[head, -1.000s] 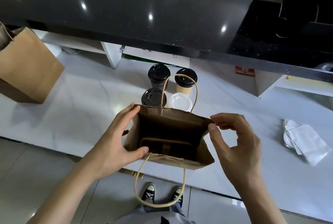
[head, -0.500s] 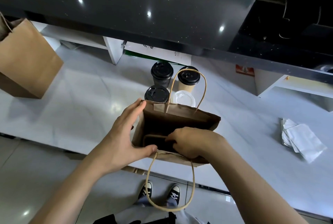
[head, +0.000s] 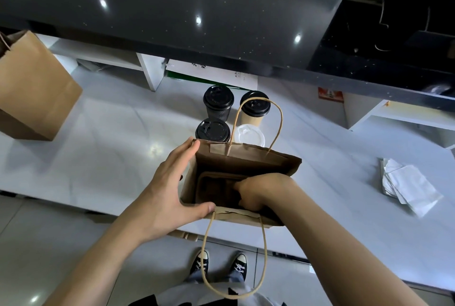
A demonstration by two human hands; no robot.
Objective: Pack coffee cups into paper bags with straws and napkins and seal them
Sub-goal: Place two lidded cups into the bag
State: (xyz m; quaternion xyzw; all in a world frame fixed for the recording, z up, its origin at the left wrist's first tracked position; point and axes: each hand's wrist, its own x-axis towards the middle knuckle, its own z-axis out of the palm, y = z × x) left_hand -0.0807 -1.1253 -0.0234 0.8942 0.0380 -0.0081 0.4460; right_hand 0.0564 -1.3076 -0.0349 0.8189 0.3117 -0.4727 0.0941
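Brown kraft paper bag (head: 248, 160) with twisted paper-cord handles stands open at the near edge of the pale grey marble-look counter (head: 110, 158), between the two hands. The left hand (head: 167, 192) is spread wide, fingers straight along the bag's left wall and thumb on the near rim, apparently to brace it and keep the mouth open. The right hand (head: 258, 191) reaches down inside with curled fingers at the brown cardboard cup carrier (head: 214, 188) on the bag's floor, probably seating it flat; whether it grips the carrier, I cannot tell.

Just beyond the left fingertips wait four lidded paper coffee cups (head: 218, 104), three with black lids, one white, ready to load. Well right of the right hand lies a stack of white paper napkins (head: 408, 185). Far to the left stands another brown paper bag (head: 34, 89). Beyond the cups, dark characters on a white board (head: 211, 72) and a small red label (head: 330, 94) are too small to read.
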